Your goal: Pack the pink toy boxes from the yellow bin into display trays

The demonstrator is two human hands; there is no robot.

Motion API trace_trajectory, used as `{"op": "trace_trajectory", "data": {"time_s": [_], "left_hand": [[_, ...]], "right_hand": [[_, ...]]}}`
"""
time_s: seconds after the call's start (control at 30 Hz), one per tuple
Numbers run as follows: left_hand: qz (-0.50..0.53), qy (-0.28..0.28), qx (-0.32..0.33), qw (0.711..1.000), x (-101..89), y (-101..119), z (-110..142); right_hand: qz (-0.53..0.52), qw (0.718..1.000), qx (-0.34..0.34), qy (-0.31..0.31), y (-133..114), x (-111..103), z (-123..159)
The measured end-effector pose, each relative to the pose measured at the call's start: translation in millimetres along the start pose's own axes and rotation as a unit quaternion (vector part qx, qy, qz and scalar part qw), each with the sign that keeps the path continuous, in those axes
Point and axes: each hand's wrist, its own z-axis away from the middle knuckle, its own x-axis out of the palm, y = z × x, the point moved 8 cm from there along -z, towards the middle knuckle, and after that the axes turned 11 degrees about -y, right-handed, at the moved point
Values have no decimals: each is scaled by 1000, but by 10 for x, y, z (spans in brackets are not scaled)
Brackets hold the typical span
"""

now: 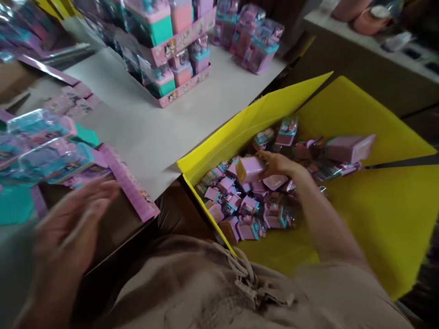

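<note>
- A lilac toy pack (252, 169) was just off the middle of the view, toward three o'clock, above other packs in the yellow bin.
- The right hand (276, 163) had its fingers closed on the pack's end, reaching in from four o'clock.
- Beneath it, a pile of toy packs (248, 205), lilac and turquoise with clear covers, lay jumbled at many angles.
- The yellow bin (380, 219) spread from three to five o'clock, its flaps raised.
- The left hand (75, 224), blurred, was at eight o'clock with fingers extended, gripping nothing; whether it touched the tray below could not be told.
- That pink-edged tray (132, 183) held clear-covered packs (58, 157) toward nine o'clock.
- A pale table (192, 119) stretched beyond, toward eleven o'clock.
- Small pink printed pieces (73, 98) lay at ten o'clock.
- Filled display trays (185, 87) stood stacked at eleven o'clock.
- Loose upright packs (262, 52) stood grouped near one o'clock.
- An orange pot (372, 21) sat on a far counter (329, 23) at two o'clock.
</note>
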Motion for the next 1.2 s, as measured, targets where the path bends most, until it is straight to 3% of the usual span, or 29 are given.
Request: {"op": "trace_trajectory", "data": {"time_s": [0.07,0.13,0.2,0.23,0.3,0.37,0.43,0.53,0.6,0.63,0.87,1.0,1.1,1.13,1.2], "left_hand": [[113,-141,-19,983,415,8,82],[259,-289,-45,920,852,8,188],[371,-398,-58,837,1100,24,293],[404,-432,-58,804,1122,19,333],[430,-456,-53,777,987,-48,386],[435,-428,-37,792,691,-172,413],[436,-378,-14,817,369,-315,449],[439,-326,6,837,60,-526,527],[445,-308,6,841,-24,-660,560],[450,-297,5,842,-52,-722,564],[490,-238,9,839,-105,-1033,537],[429,-217,48,876,-214,-1021,563],[315,-211,122,917,-514,-957,484],[286,-184,141,930,-678,-984,406],[209,-57,134,967,-1103,-1172,176]], "right_hand": [[-71,973,-160,154,-515,-709,546],[-83,906,-319,267,-1224,-1129,1139],[-52,845,-429,316,-1961,-1208,1558],[-30,817,-470,333,-2292,-1168,1692],[4,781,-520,344,-2815,-1012,1770],[-32,768,-533,355,-3107,-920,1664],[-169,765,-513,350,-3206,-930,1440],[-382,779,-456,197,-3391,-809,999],[-433,790,-426,87,-3604,-657,855],[-444,792,-415,64,-3687,-611,833],[-407,809,-415,83,-3978,-523,932],[-285,839,-457,81,-4147,-519,1045],[-166,834,-514,107,-4387,-698,1092],[-151,826,-530,119,-4487,-803,1067],[-157,804,-557,138,-4749,-1047,959]]}}
